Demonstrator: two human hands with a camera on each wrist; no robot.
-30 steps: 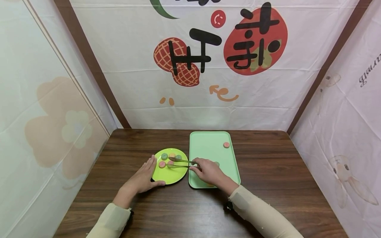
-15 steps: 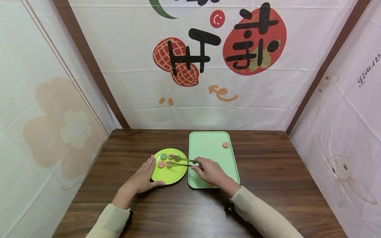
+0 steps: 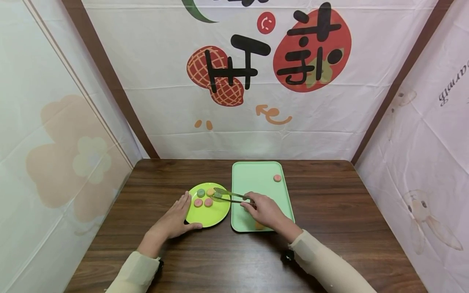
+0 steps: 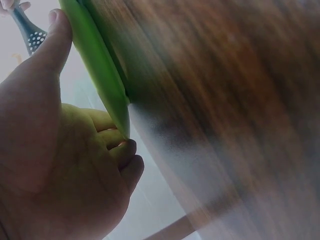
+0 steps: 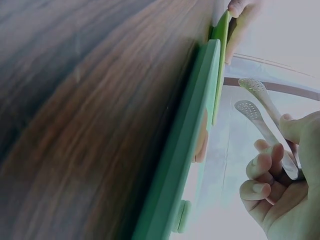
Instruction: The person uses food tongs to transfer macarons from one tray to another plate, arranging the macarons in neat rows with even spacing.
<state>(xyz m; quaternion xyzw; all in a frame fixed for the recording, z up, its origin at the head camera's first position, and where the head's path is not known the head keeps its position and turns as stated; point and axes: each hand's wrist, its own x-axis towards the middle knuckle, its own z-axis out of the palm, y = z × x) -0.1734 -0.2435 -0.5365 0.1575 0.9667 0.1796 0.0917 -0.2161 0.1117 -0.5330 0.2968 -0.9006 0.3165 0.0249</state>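
Above a lime plate point(image 3: 209, 217) of five discs point(image 3: 208, 202) on the counter point(image 3: 220, 264), your right hand point(image 3: 265, 209) curls its fingers round parted tongs point(image 5: 248, 109); your left hand point(image 3: 175, 217), fingers straight, thumb wide, only touches the plate.

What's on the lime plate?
Lime plate: two pink discs, one yellow disc, one green disc, and a second green disc partly covered by the tongs. Left hand hides some rim.
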